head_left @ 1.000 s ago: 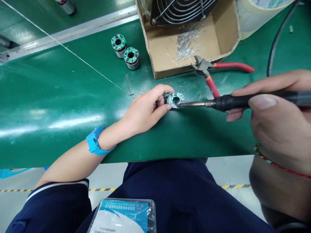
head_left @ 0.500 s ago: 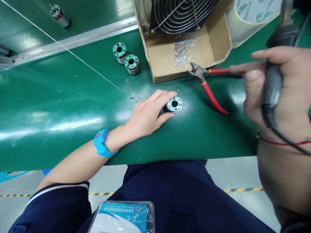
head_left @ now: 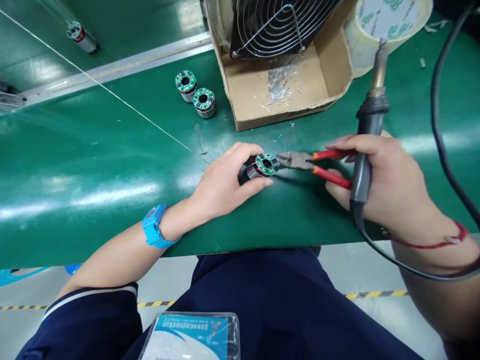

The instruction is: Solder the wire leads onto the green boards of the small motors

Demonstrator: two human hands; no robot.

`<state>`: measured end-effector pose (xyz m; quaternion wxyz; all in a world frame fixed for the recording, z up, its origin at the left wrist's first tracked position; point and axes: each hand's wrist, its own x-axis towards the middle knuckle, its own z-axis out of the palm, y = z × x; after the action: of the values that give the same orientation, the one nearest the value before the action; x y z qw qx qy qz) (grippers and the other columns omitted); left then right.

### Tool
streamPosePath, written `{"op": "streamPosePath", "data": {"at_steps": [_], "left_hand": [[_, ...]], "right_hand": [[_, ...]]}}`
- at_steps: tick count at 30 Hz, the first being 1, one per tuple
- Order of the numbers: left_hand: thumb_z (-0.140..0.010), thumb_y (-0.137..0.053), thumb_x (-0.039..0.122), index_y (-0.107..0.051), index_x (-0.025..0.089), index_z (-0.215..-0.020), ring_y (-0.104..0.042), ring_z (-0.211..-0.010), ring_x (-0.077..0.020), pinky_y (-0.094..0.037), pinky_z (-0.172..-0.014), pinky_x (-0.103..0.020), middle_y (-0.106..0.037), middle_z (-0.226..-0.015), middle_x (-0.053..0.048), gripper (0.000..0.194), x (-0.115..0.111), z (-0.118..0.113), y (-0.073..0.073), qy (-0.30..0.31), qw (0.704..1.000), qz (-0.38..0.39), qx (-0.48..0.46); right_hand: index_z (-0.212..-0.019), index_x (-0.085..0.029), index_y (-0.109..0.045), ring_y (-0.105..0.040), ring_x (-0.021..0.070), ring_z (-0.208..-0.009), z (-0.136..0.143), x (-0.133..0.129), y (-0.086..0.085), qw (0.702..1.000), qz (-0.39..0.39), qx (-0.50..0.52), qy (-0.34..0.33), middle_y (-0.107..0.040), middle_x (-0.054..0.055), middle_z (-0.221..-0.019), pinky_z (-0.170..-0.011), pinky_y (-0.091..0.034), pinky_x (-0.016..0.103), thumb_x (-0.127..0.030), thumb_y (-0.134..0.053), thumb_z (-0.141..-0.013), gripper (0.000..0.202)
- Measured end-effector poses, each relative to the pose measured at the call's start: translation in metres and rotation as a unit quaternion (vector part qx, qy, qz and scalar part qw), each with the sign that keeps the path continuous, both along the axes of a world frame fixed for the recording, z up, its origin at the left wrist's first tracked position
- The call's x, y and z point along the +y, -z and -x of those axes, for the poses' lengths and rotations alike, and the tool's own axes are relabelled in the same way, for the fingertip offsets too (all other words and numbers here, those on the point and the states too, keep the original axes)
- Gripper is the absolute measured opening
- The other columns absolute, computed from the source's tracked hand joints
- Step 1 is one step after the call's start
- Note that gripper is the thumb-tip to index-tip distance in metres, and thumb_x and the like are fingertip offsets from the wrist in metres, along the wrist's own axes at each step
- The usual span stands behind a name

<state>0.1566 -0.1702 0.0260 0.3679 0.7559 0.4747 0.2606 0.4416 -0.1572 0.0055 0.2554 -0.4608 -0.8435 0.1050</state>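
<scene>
My left hand (head_left: 232,182) is closed around a small cylindrical motor (head_left: 256,170) topped by a round green circuit board (head_left: 266,164) with a dark centre hole. The motor lies tilted on the green bench, board facing right. My right hand (head_left: 382,175) grips red-handled diagonal cutters (head_left: 296,160), whose jaws touch or nearly touch the board's right edge. A soldering iron (head_left: 365,160) also sits in that hand, tip pointing up and away, its cable running down over the wrist. Two similar motors (head_left: 186,86) stand upright farther back.
Behind my hands, a cardboard box (head_left: 258,112) holds a black fan (head_left: 281,25) and a heap of wire clippings (head_left: 279,85). A big tape roll (head_left: 362,55) stands beside it. Another motor (head_left: 81,37) lies on the back ledge. A thin white cord (head_left: 93,80) crosses the left side.
My right hand has moved left and taken up the cutters by both handles, bringing their jaws to the board. The soldering iron has come along. The held motor has tilted slightly leftward.
</scene>
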Motion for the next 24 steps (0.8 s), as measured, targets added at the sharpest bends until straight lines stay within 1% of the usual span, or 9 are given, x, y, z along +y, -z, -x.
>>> {"op": "streamPosePath", "data": {"at_steps": [4,6,8,10,13,16,19,21,24], "left_hand": [[-0.087,-0.072,0.025,-0.055,0.020,-0.115,-0.064,-0.102,-0.0197,-0.050,-0.081,-0.030,-0.064,-0.109,-0.004,0.033,-0.001,0.001,-0.001,-0.007,1.000,-0.019,0.019],[-0.088,-0.072,0.025,-0.055,0.020,-0.116,-0.063,-0.098,-0.0193,-0.049,-0.077,-0.029,-0.064,-0.106,-0.004,0.033,-0.001,0.002,-0.001,-0.003,0.999,-0.025,0.041],[-0.088,-0.071,0.024,-0.056,0.020,-0.117,-0.063,-0.096,-0.0190,-0.049,-0.075,-0.029,-0.064,-0.105,-0.004,0.032,-0.001,0.002,-0.001,0.004,0.998,-0.033,0.057],[-0.089,-0.070,0.023,-0.056,0.019,-0.118,-0.063,-0.096,-0.0188,-0.049,-0.075,-0.029,-0.064,-0.105,-0.004,0.032,-0.001,0.002,0.000,0.009,0.997,-0.043,0.060],[-0.089,-0.070,0.024,-0.057,0.019,-0.118,-0.063,-0.095,-0.0178,-0.049,-0.074,-0.027,-0.065,-0.106,-0.005,0.033,0.001,0.004,-0.002,0.000,0.996,-0.079,0.039],[-0.089,-0.071,0.035,-0.058,0.022,-0.119,-0.061,-0.078,-0.0131,-0.047,-0.065,-0.025,-0.065,-0.106,-0.003,0.035,0.011,0.016,-0.006,-0.041,0.989,-0.141,0.010],[-0.089,-0.069,0.048,-0.061,0.027,-0.120,-0.058,-0.068,-0.0104,-0.045,-0.060,-0.024,-0.065,-0.105,-0.002,0.039,0.038,0.042,-0.008,-0.137,0.971,-0.195,-0.004],[-0.089,-0.069,0.047,-0.063,0.026,-0.118,-0.063,-0.076,-0.0130,-0.049,-0.067,-0.025,-0.067,-0.104,-0.002,0.036,0.068,0.062,-0.006,-0.202,0.955,-0.215,-0.004],[-0.087,-0.072,0.031,-0.065,0.020,-0.110,-0.066,-0.098,-0.0173,-0.052,-0.087,-0.027,-0.072,-0.106,-0.003,0.027,0.122,0.091,0.000,-0.277,0.937,-0.211,0.022]], "right_hand": [[-0.126,-0.026,-0.054,-0.057,0.0245,-0.083,0.004,-0.002,-0.012,0.996,-0.013,-0.063,-0.055,-0.071,0.010,-0.119,-0.070,-0.046,0.040,-0.033,-0.064,-0.079,0.048],[-0.122,-0.026,-0.057,-0.051,0.0230,-0.075,0.003,-0.002,-0.016,0.994,-0.033,-0.086,-0.062,-0.071,0.010,-0.103,-0.065,-0.042,0.038,-0.036,-0.062,-0.083,0.040],[-0.113,-0.024,-0.062,-0.049,0.0212,-0.070,0.003,-0.003,-0.020,0.990,-0.069,-0.097,-0.077,-0.065,0.007,-0.081,-0.060,-0.039,0.035,-0.040,-0.062,-0.087,0.030],[-0.105,-0.022,-0.064,-0.049,0.0188,-0.067,0.005,-0.005,-0.022,0.985,-0.110,-0.104,-0.079,-0.057,0.004,-0.069,-0.056,-0.036,0.032,-0.041,-0.062,-0.090,0.025],[-0.104,-0.021,-0.064,-0.053,0.0160,-0.064,0.012,-0.006,-0.021,0.983,-0.147,-0.108,-0.020,-0.060,0.002,-0.070,-0.055,-0.037,0.030,-0.042,-0.059,-0.092,0.024],[-0.112,-0.018,-0.063,-0.060,0.0192,-0.076,0.020,0.000,-0.018,0.975,-0.129,-0.149,0.106,-0.067,0.005,-0.083,-0.063,-0.041,0.030,-0.047,-0.054,-0.093,0.036],[-0.120,-0.015,-0.060,-0.060,0.0245,-0.083,0.026,0.011,-0.016,0.953,-0.077,-0.210,0.207,-0.067,0.010,-0.091,-0.067,-0.040,0.033,-0.053,-0.054,-0.090,0.048],[-0.122,-0.015,-0.059,-0.061,0.0265,-0.084,0.029,0.017,-0.017,0.954,-0.048,-0.214,0.206,-0.068,0.011,-0.096,-0.069,-0.042,0.035,-0.056,-0.055,-0.089,0.053],[-0.119,-0.016,-0.061,-0.065,0.0327,-0.097,0.029,0.024,-0.020,0.967,-0.071,-0.185,0.161,-0.069,0.015,-0.110,-0.077,-0.048,0.041,-0.060,-0.050,-0.090,0.055]]}}
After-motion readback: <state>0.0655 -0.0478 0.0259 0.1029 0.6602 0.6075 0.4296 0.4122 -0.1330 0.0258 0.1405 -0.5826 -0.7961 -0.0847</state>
